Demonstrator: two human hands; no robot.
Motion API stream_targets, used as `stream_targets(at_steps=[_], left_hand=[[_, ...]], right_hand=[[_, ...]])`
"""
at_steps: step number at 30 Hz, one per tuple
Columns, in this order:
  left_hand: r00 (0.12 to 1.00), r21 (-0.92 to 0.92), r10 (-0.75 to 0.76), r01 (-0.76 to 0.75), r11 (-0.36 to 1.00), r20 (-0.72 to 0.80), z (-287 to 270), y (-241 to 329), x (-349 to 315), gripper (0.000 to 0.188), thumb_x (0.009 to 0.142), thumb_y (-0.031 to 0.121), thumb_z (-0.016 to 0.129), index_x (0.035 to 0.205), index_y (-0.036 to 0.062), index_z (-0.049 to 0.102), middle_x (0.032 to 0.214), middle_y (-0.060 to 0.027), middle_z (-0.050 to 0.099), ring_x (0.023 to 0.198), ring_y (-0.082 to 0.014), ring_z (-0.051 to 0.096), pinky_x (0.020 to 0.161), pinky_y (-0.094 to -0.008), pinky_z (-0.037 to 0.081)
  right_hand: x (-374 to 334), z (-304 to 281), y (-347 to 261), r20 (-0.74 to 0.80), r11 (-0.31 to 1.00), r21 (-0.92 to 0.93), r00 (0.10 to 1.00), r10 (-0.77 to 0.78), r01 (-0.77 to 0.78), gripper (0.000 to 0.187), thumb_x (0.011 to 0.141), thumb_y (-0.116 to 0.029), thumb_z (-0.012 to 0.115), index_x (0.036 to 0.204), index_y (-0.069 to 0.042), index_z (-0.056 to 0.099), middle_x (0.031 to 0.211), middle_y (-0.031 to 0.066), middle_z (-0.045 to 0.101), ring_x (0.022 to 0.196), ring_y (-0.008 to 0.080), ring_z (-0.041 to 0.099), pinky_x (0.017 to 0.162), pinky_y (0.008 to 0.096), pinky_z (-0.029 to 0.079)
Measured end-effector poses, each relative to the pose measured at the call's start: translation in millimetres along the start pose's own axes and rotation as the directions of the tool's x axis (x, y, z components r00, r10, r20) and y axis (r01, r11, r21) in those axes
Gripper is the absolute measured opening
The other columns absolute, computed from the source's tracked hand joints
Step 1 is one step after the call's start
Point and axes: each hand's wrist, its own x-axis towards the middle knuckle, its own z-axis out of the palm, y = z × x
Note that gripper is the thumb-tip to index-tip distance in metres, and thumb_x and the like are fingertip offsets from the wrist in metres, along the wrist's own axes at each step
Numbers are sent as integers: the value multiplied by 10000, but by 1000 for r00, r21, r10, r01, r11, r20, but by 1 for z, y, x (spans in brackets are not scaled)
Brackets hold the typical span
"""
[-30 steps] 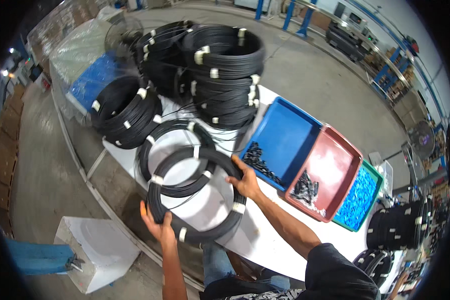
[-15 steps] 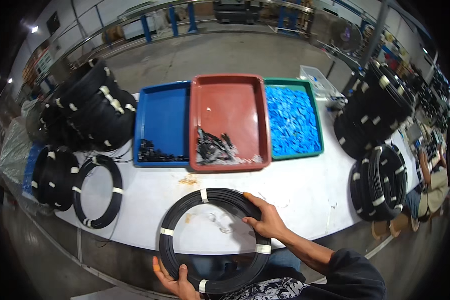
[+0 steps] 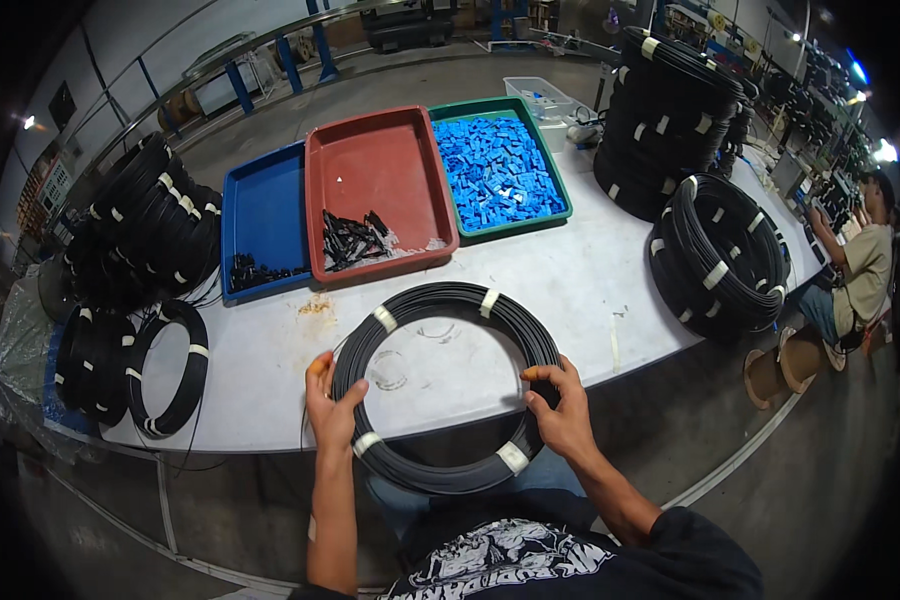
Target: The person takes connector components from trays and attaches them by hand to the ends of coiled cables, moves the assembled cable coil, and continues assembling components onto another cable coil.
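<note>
Between my hands is a coil of black cable (image 3: 435, 297), a ring bound with several white tape bands. It is tilted over the table's near edge, its lower part above my lap. My left hand (image 3: 332, 412) grips the ring's left side, thumb on the inner side and fingers outside. On the opposite side, my right hand (image 3: 562, 408) is closed round the ring, with its thumb and a finger reaching inside. Through the ring the white table top (image 3: 440, 385) shows, with faint round marks on it.
Beyond the coil sit a blue tray (image 3: 265, 215), a red tray (image 3: 380, 160) with black scraps, and a green tray (image 3: 561, 200) of blue pieces. Coil stacks stand left (image 3: 150, 215) and right (image 3: 660, 125). A person (image 3: 865, 265) sits far right near wooden spools (image 3: 800, 362).
The coil has moved up and away from me, over the table edge. My left hand has shifted from its lower left to its left side, my right hand lower down. The view has turned right.
</note>
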Motion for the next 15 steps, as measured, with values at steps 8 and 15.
stream_targets(at_steps=[8, 15], left_hand=[[961, 11, -48, 47, 999, 273, 37, -3, 63, 768, 680, 0, 878, 1350, 9, 503, 1329, -182, 581, 1232, -258, 584, 1047, -372, 487], [906, 321, 101, -248, 914, 411, 49, 14, 100, 707, 685, 50, 900, 1312, 42, 575, 1255, -125, 671, 1188, -229, 631, 1033, -373, 489]], right_hand=[[-55, -2, 10, -113, 991, 129, 993, -31, 46, 346, 780, 18, 775, 1109, -20, 673, 1339, 155, 560, 1352, 291, 472, 1159, 399, 311], [-71, -10, 22, 62, 787, 593, 984, 167, -171, 560, 841, 137, 691, 1308, -80, 472, 1234, 54, 477, 1080, 112, 503, 731, 203, 569]])
